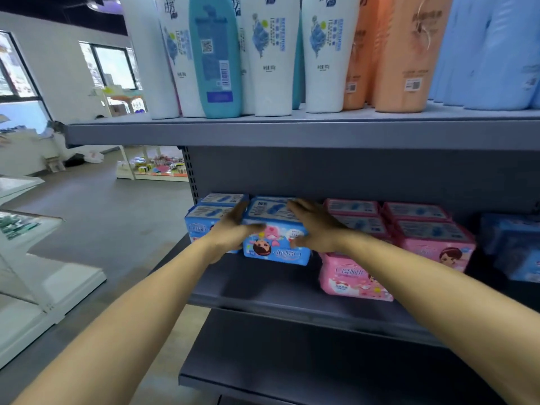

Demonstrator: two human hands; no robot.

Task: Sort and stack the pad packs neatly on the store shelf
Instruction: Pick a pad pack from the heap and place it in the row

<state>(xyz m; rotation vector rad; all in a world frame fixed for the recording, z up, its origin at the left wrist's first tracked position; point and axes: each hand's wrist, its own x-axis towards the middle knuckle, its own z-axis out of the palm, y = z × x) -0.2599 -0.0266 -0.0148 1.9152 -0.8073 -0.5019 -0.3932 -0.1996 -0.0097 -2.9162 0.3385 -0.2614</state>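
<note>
A blue pad pack (274, 244) with a cartoon face stands on the grey middle shelf (263, 290). My left hand (230, 232) presses its left side and my right hand (315, 226) its right side and top, so both hands grip it. More blue packs (204, 214) sit stacked just left of it and behind it. Pink pad packs (432, 229) are stacked to the right, with one pink pack (347, 279) standing further forward under my right forearm. Dark blue packs (514, 244) lie at the far right.
The upper shelf (292, 131) carries white, teal, orange and pale blue bottles (216, 54). A lower grey shelf (292, 375) juts out beneath. White store racks (35, 273) stand on the left across a grey floor aisle.
</note>
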